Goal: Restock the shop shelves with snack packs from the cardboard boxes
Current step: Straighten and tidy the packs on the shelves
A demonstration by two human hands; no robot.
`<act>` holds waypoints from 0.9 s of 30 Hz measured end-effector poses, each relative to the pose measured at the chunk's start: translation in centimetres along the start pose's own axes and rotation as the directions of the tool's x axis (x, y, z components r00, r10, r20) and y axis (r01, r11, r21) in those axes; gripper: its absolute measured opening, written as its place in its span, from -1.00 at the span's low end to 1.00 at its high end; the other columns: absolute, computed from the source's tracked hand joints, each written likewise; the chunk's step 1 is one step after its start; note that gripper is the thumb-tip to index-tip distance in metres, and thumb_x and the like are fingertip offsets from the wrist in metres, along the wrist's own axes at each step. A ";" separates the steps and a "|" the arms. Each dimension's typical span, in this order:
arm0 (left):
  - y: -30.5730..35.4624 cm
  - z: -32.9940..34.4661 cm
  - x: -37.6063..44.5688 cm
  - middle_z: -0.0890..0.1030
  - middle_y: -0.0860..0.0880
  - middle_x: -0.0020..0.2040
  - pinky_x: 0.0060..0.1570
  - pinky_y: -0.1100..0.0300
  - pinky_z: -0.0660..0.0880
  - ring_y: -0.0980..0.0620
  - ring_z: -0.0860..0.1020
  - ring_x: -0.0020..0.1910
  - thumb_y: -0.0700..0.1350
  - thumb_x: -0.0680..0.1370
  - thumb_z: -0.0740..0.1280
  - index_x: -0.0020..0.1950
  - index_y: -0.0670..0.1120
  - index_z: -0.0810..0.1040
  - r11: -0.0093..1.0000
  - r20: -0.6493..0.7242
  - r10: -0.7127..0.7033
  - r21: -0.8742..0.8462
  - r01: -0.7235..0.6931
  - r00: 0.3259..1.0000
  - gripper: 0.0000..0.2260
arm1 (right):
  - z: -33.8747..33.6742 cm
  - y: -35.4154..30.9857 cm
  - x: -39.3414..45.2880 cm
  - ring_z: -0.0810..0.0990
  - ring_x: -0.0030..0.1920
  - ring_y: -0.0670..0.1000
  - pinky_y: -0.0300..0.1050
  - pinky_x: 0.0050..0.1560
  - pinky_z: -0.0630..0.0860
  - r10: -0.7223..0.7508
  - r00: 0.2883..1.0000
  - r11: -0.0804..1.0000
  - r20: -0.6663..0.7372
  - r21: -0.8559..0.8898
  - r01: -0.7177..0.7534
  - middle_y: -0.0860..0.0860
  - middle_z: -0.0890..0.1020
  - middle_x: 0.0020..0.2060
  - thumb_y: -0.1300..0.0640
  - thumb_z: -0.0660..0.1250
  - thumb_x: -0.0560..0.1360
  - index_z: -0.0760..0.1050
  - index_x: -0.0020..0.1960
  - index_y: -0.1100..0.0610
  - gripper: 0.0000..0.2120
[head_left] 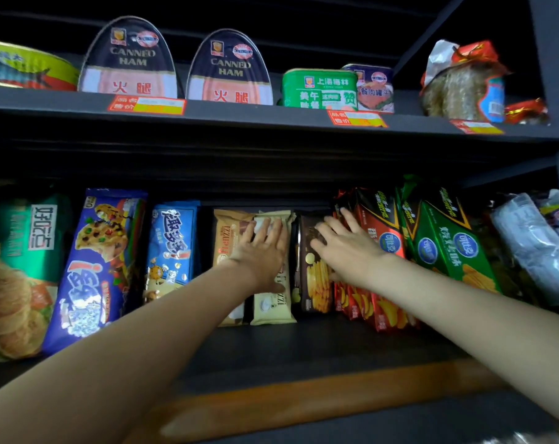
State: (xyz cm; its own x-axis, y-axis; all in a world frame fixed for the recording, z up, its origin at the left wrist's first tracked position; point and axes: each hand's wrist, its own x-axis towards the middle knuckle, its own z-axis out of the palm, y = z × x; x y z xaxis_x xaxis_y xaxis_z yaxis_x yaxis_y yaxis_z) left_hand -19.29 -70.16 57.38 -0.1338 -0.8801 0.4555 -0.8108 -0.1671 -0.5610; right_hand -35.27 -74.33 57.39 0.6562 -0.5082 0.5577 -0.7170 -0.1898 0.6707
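On the lower shelf [303,347] stand rows of snack packs. My left hand [262,251] lies flat with straight fingers against the cream wafer pack [271,306], beside a tan wafer pack [228,238]. My right hand [345,248] reaches in with spread fingers and touches the dark brown crisp box [315,290] and the red crisp boxes [383,235] next to it. Green crisp boxes [444,238] lean to the right of the red ones. Neither hand grips a pack.
Blue cookie packs [92,267] [172,248] and a green noodle bag [21,261] fill the shelf's left. Clear-wrapped packs [534,248] lie at the far right. The upper shelf [271,118] carries canned ham tins [129,59], a green tin [319,89] and a noodle bag [460,84].
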 end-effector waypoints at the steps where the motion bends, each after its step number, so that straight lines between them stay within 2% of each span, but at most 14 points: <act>1: 0.0 -0.3 -0.1 -0.33 -0.23 0.49 0.44 -0.11 -0.21 -0.19 -0.27 0.49 0.21 0.52 0.21 0.46 -0.25 -0.35 0.999 -0.005 -0.010 -0.049 0.009 1.000 -0.09 | -0.5 0.1 -1.0 0.00 0.49 0.20 0.26 0.43 -0.21 -0.020 1.000 1.000 -0.001 0.007 0.020 0.20 0.15 0.45 0.09 0.30 0.50 0.18 0.44 0.18 -0.43; 3: 0.2 -0.9 -0.3 -0.32 -0.20 0.50 0.47 -0.13 -0.19 -0.18 -0.24 0.50 0.23 0.51 0.21 0.47 -0.23 -0.34 0.989 -0.013 -0.023 -0.143 0.020 1.000 -0.08 | -1.5 0.5 -3.4 -0.01 0.50 0.17 0.26 0.43 -0.23 -0.060 0.998 0.998 -0.026 -0.004 0.060 0.18 0.16 0.45 0.03 0.33 0.47 0.22 0.42 0.17 -0.41; 5: 0.8 -1.5 -0.6 -0.30 -0.19 0.51 0.47 -0.13 -0.18 -0.16 -0.21 0.51 0.24 0.50 0.22 0.48 -0.21 -0.33 0.982 -0.049 -0.013 -0.189 0.003 0.999 -0.08 | -2.1 1.5 -5.6 0.10 0.48 0.17 0.26 0.44 -0.16 -0.071 0.993 0.997 -0.095 -0.048 0.067 0.20 0.27 0.40 0.00 0.40 0.40 0.33 0.35 0.18 -0.40; 7: 2.2 -2.1 -1.1 -0.28 -0.17 0.52 0.47 -0.11 -0.18 -0.14 -0.21 0.52 0.25 0.51 0.21 0.49 -0.20 -0.31 0.978 -0.105 0.021 -0.203 -0.042 0.994 -0.09 | -2.8 3.3 -7.6 0.33 0.38 0.22 0.30 0.40 0.06 -0.027 0.992 0.998 -0.120 -0.058 0.021 0.23 0.44 0.27 -0.01 0.54 0.20 0.49 0.19 0.20 -0.38; 8: 3.0 -2.6 -1.2 -0.28 -0.16 0.52 0.47 -0.11 -0.18 -0.13 -0.21 0.51 0.25 0.51 0.21 0.50 -0.20 -0.30 0.976 -0.128 0.043 -0.205 -0.069 0.991 -0.10 | -2.9 4.3 -8.4 0.38 0.34 0.24 0.31 0.37 0.12 0.004 0.994 0.999 -0.113 -0.045 -0.009 0.24 0.47 0.23 -0.01 0.58 0.14 0.52 0.15 0.21 -0.36; 11: 5.8 -4.1 -1.2 -0.28 -0.15 0.52 0.46 -0.11 -0.18 -0.14 -0.21 0.52 0.25 0.51 0.20 0.50 -0.19 -0.29 0.969 -0.155 0.095 -0.210 -0.127 0.983 -0.11 | -2.5 7.1 -10.4 0.38 0.33 0.26 0.28 0.36 0.15 0.099 0.987 0.995 -0.127 0.014 -0.098 0.26 0.46 0.25 0.04 0.59 0.17 0.50 0.17 0.23 -0.36; 14: 8.3 -5.5 -0.7 -0.28 -0.14 0.52 0.47 -0.10 -0.11 -0.17 -0.12 0.52 0.26 0.51 0.20 0.50 -0.19 -0.28 0.970 -0.147 0.134 -0.185 -0.160 0.980 -0.11 | -1.8 9.2 -12.1 0.22 0.43 0.21 0.16 0.45 -0.03 0.214 0.962 0.974 -0.171 0.114 -0.197 0.24 0.32 0.37 0.13 0.47 0.35 0.37 0.33 0.24 -0.39; 16: 9.9 -6.2 -0.3 -0.27 -0.15 0.52 0.45 -0.10 -0.04 -0.20 -0.05 0.51 0.26 0.50 0.21 0.51 -0.20 -0.27 0.977 -0.145 0.138 -0.144 -0.159 0.980 -0.09 | -1.0 10.1 -12.8 0.04 0.49 0.14 0.06 0.47 -0.18 0.251 0.961 0.957 -0.115 0.179 -0.229 0.18 0.15 0.46 0.08 0.39 0.44 0.20 0.44 0.20 -0.34; 19: 12.2 -7.0 0.7 -0.30 -0.16 0.51 0.44 -0.15 -0.04 -0.24 -0.11 0.50 0.29 0.47 0.23 0.50 -0.20 -0.28 0.985 -0.072 0.084 -0.143 -0.094 0.994 -0.05 | 0.1 10.3 -12.9 -0.14 0.51 0.07 0.01 0.45 -0.29 0.174 0.982 0.961 -0.074 0.228 -0.153 0.09 -0.02 0.51 0.01 0.34 0.47 0.04 0.50 0.13 -0.26; 23: 14.8 -7.1 3.1 -0.43 -0.19 0.46 0.40 -0.30 -0.13 -0.33 -0.32 0.44 0.34 0.41 0.27 0.47 -0.16 -0.39 0.992 0.031 -0.047 -0.114 0.050 0.998 0.05 | 1.2 11.4 -12.2 -0.21 0.51 0.08 0.05 0.44 -0.31 0.134 0.981 0.947 -0.142 0.309 -0.084 0.09 -0.08 0.51 0.01 0.34 0.46 0.01 0.51 0.11 -0.24; 27: 16.0 -6.6 4.6 -0.50 -0.24 0.40 0.37 -0.35 -0.13 -0.41 -0.36 0.39 0.33 0.37 0.32 0.40 -0.16 -0.50 0.986 0.004 -0.157 -0.057 0.157 0.988 0.14 | 1.7 12.6 -12.1 -0.18 0.51 0.09 0.06 0.46 -0.27 0.137 0.973 0.918 -0.187 0.393 -0.054 0.11 -0.06 0.50 0.00 0.32 0.48 0.03 0.51 0.11 -0.27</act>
State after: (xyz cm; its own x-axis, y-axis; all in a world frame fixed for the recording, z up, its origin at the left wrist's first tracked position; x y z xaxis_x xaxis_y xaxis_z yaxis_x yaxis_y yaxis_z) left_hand -36.63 -73.92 55.04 -0.0025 -0.8445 0.5355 -0.8531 -0.2776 -0.4417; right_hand -52.66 -71.99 58.24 0.5839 -0.3635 0.7259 -0.7859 -0.4773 0.3931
